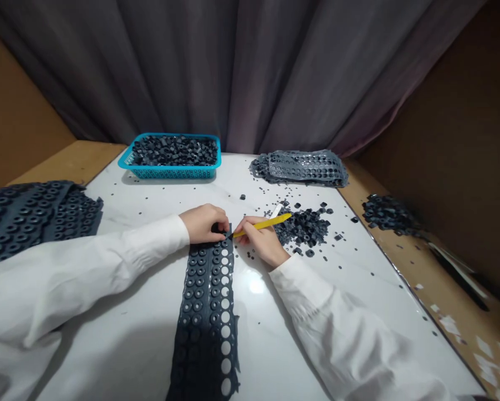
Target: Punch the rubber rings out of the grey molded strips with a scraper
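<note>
Strip [208, 284]: rubbery, studded. Tabletop [270, 356]: glossy, smooth. Curtain [250, 67]: matt cloth.

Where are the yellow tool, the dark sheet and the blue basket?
Yellow tool [270, 222]: head view, on its handle.
Dark sheet [207, 289]: head view, on the band between its ring columns.
Blue basket [172, 174]: head view, on its front wall.

One left hand [205, 224], one right hand [263, 240], two sleeves [107, 262], one yellow tool [270, 221], one white strip [277, 210], one basket [172, 174] and one table [124, 328] are countable from where I stand. One sheet [207, 289] lies singly, bearing three columns of rings [193, 306] and one of holes [225, 317]; further sheets form two piles, one left [24, 217], one far right [308, 167]. Loose pieces [306, 227] make two heaps, one on the table, one on the ledge [421, 284], and one basketful, each too numerous to count.
</note>
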`<action>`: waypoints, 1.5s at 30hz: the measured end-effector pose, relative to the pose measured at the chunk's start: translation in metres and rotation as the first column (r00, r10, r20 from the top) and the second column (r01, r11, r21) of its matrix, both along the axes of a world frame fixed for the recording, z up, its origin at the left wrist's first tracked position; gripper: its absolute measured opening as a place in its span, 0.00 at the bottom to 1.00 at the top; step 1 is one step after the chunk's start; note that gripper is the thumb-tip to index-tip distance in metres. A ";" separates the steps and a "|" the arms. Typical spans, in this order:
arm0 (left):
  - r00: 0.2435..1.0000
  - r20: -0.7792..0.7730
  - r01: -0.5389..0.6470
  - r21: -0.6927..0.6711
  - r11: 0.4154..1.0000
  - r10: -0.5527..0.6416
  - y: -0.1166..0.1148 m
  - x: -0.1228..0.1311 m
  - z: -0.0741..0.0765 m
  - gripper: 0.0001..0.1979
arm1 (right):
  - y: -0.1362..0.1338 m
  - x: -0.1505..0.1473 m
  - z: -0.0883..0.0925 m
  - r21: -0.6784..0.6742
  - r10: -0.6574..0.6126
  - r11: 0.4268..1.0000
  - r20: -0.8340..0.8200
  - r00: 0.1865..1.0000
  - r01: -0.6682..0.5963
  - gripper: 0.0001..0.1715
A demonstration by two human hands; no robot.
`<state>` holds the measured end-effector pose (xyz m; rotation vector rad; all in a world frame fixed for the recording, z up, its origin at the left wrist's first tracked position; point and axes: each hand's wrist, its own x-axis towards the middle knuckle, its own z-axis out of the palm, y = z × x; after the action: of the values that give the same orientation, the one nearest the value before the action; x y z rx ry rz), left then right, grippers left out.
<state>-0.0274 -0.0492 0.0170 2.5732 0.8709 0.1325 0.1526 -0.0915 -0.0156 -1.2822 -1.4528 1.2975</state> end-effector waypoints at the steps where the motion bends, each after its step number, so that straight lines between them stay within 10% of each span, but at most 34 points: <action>1: 1.000 -0.017 0.021 -0.006 1.000 -0.021 0.001 0.001 0.001 0.07 | 0.000 0.000 0.000 -0.001 0.000 1.000 0.000 1.000 0.000 0.12; 14: 0.920 -0.346 0.258 0.177 0.950 -0.185 0.000 0.013 0.003 0.10 | -0.001 -0.003 0.005 0.131 0.086 0.986 0.127 0.988 -0.103 0.14; 26: 0.985 0.145 0.067 0.149 0.987 -0.089 -0.009 -0.014 -0.031 0.11 | 0.001 -0.003 -0.002 0.118 0.092 0.988 0.106 0.990 -0.104 0.15; 35: 0.970 0.240 -0.044 0.072 0.996 0.026 -0.006 -0.016 -0.011 0.10 | 0.002 -0.001 0.002 0.059 0.041 0.997 0.011 0.999 -0.042 0.13; 45: 0.997 -0.065 0.046 0.080 0.996 -0.040 0.017 -0.001 -0.003 0.07 | 0.007 0.000 -0.003 0.085 0.002 0.996 0.009 1.000 -0.003 0.12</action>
<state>-0.0285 -0.0323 0.0139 2.6828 0.8483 0.0758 0.1527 -0.0842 -0.0188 -1.2322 -1.5002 1.2202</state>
